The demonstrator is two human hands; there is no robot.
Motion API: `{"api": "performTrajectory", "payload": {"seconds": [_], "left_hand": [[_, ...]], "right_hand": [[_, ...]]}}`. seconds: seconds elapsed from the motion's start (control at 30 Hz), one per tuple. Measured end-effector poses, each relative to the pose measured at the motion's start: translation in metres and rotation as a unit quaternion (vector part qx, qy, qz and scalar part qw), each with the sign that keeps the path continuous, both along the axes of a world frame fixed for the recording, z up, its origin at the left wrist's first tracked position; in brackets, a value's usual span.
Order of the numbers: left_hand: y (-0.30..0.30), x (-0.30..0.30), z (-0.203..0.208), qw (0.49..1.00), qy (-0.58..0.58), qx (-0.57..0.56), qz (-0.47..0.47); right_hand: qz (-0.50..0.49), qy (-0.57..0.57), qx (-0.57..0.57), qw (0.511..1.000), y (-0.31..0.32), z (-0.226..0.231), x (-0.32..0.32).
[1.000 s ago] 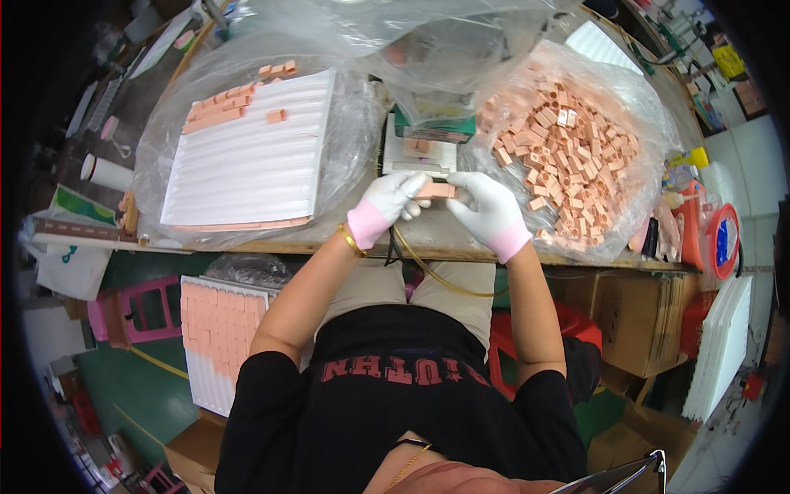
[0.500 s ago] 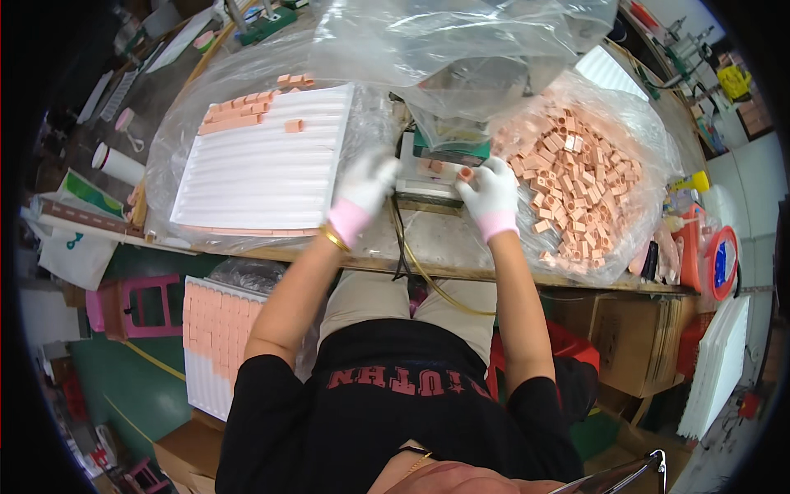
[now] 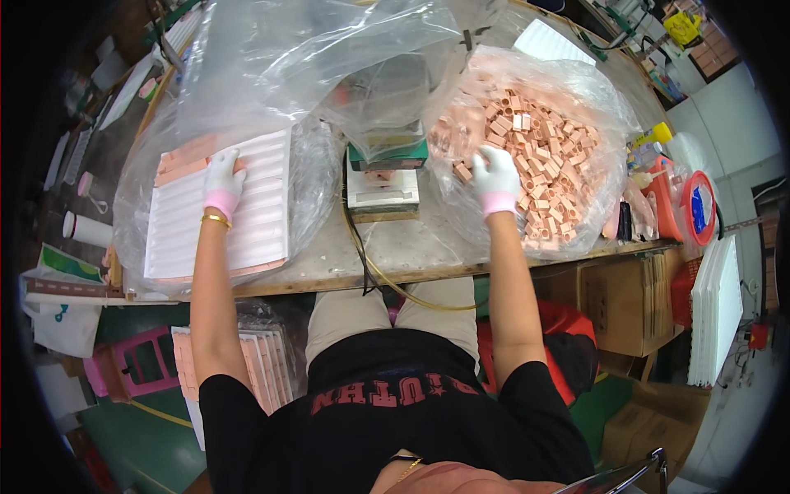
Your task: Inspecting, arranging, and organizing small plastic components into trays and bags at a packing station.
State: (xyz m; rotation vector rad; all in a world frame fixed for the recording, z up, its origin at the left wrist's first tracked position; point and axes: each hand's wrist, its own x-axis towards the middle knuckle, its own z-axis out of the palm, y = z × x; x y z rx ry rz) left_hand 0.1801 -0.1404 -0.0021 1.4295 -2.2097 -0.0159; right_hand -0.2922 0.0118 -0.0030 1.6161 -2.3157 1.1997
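Note:
My left hand, in a white glove with a pink cuff, is over the white ridged tray. Its fingers are closed, with a bit of a peach plastic block at their tips. Beside it, peach blocks fill the tray's far left part. At the left edge of the block pile, my right hand, gloved the same way, pinches a peach block. Between my hands stands a small bench machine with a green block and grey base. Another peach piece sits in it.
Clear plastic sheeting drapes over the machine and lies around tray and pile. A black cable and yellow hose hang over the table's front edge. A red round basket stands far right. Filled trays stand below the table at left.
My left hand has gone from beside the machine to the tray on the left. My right hand has left the machine for the block pile. The view has shifted.

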Motion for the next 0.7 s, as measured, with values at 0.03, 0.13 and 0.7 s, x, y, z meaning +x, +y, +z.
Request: {"api": "performTrajectory", "payload": {"seconds": [0.03,0.13,0.7], "left_hand": [[0.001,-0.001,0.002,0.999,0.011,-0.053,-0.006],[0.020,-0.040,0.003,0.984,0.166,-0.047,-0.041],[0.155,-0.210,0.021,0.736,0.444,0.487,-0.157]], "right_hand": [[-0.036,0.033,0.047,0.998,0.000,-0.006,-0.012],[0.013,0.069,0.163,0.984,-0.005,-0.017,-0.014],[0.291,-0.338,-0.044,0.894,0.045,0.012,0.095]]}}
